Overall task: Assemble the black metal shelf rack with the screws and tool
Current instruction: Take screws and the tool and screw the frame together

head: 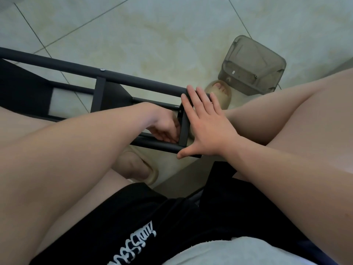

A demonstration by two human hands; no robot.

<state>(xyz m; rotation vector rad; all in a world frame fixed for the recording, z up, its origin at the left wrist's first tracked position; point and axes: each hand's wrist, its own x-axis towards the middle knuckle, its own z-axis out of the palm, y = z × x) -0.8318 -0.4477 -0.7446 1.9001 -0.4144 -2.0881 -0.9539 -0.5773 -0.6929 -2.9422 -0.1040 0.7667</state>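
While the right hand (206,121) is laid flat at the centre of the frame, fingers straight and spread, nothing is gripped by it; the near end of the black metal shelf rack (133,81) is only braced under the palm and thumb. Just to its left, the left hand (164,129) is reached inside the frame with its fingers curled at the corner where the short upright meets the lower rail. Whether a screw or a tool is pinched there cannot be told, as the fingertips are hidden by the metal. A corner joint is judged to be the step in hand. It is best done with the rack pressed firmly down so the holes are held in line, the screw started straight by finger and tightened only once it is seated. From this corner the rack is stretched on its side towards the upper left of the frame, across the tiled floor (152,35). One screw head (102,69) is seen already fitted on the upper rail. A translucent grey container (252,66) is placed at the upper right, within reach of the bracing hand.
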